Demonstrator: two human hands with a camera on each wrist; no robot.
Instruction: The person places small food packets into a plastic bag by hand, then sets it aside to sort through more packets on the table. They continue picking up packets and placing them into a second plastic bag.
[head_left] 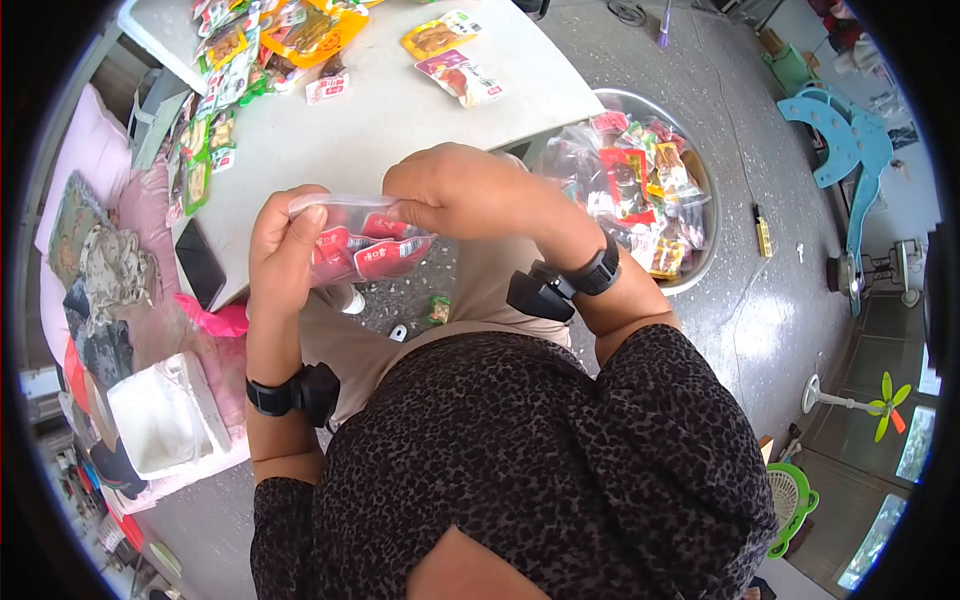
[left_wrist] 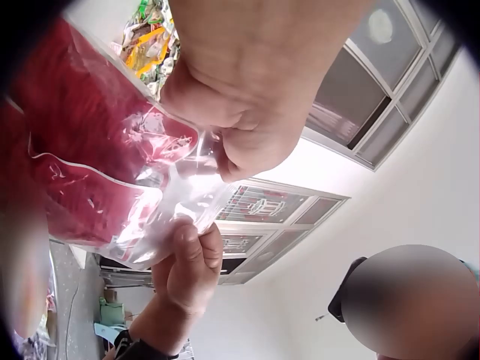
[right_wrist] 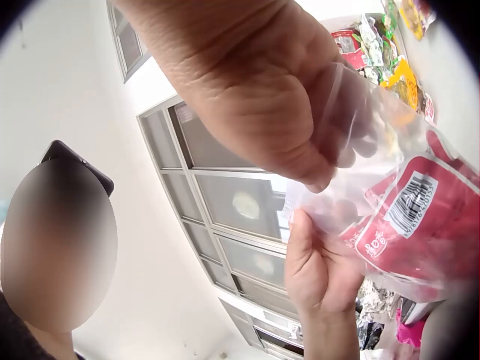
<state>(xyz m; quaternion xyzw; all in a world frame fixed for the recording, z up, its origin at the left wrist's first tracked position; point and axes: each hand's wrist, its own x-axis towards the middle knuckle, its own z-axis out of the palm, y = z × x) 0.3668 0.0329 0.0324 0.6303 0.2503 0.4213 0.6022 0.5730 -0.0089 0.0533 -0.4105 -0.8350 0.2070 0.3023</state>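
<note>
A clear plastic bag with several red packets inside hangs between both hands, over the lap by the table's front edge. My left hand pinches one upper corner, its thumb on the near face. At the opposite corner my right hand pinches the top edge between thumb and fingers. In the right wrist view a barcode label shows on a red packet, and the bag's top edge runs from one hand to the other.
Colourful snack packets are heaped on the white table, with two more packets near its right. A metal basin of bagged packets stands at the right. A phone lies at the table's left edge, near a white foam box.
</note>
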